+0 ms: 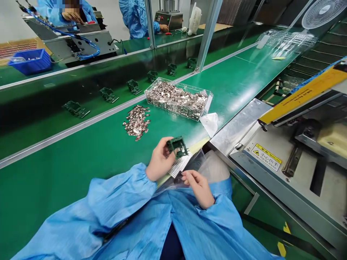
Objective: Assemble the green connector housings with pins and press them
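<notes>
Green bench [89, 155] carrying a clear box [208, 104] of metal parts [176, 95], with a loose pile [137, 122] beside it; a striped sheet [179, 167] lies at the near edge, before the body. Over the sheet, the left hand [159, 161] grasps a green frame [178, 145], thumb and fingers closed on its near left side. Lower and apart from it, the right hand [200, 186] appears to pinch a smaller dark piece [178, 178]. The frame is probably light and stiff, its thin projections fragile; the outer walls offer the safest hold. The piece, likely thin, suits an edge pinch.
</notes>
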The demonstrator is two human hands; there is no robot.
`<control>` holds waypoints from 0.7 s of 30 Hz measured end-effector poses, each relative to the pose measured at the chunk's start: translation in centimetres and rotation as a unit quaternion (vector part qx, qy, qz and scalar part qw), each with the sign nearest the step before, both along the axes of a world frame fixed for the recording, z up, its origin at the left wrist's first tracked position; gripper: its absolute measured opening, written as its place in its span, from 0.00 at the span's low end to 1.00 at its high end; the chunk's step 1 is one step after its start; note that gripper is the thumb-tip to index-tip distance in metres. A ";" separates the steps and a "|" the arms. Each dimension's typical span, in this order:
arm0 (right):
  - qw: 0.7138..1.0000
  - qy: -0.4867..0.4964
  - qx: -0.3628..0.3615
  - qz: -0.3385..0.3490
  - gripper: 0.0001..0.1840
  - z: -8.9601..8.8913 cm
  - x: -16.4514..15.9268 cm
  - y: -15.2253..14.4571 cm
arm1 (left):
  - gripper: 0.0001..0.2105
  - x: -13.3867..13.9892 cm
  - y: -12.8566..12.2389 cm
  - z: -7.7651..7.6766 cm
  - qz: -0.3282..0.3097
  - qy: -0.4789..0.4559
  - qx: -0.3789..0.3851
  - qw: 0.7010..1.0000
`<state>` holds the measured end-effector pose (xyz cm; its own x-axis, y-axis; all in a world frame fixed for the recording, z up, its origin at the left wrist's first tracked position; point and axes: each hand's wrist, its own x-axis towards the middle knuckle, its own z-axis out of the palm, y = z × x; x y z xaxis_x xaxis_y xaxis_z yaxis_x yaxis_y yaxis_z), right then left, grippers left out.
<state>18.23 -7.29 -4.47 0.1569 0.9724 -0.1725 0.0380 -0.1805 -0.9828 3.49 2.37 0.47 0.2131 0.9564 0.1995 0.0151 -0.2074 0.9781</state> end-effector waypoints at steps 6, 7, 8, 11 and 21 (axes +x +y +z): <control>0.999 -0.002 0.037 -0.011 0.24 -1.7 -2.5 1.7 | 0.18 2.7 0.8 -1.9 -0.060 -0.003 -0.034 0.998; 0.999 -0.009 0.045 -0.011 0.23 -1.9 -2.5 1.7 | 0.18 2.6 0.8 -2.0 -0.056 -0.006 -0.035 0.998; 0.998 -0.019 0.053 -0.010 0.23 -2.1 -2.4 1.6 | 0.19 2.5 0.8 -2.0 -0.053 -0.008 -0.035 0.998; 0.994 -0.063 0.083 0.010 0.22 -2.4 -1.7 1.2 | 0.19 2.2 0.8 -2.0 -0.045 -0.010 -0.040 0.998; 0.971 -0.193 0.041 0.135 0.13 -2.7 0.6 1.5 | 0.17 1.9 0.7 -2.1 -0.031 -0.029 -0.032 0.999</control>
<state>18.86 -5.77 -7.16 -0.0679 0.9951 -0.0713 0.4419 -0.0341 -0.8964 5.44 3.09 -1.64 0.2612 0.9531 0.1530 -0.0532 -0.1441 0.9881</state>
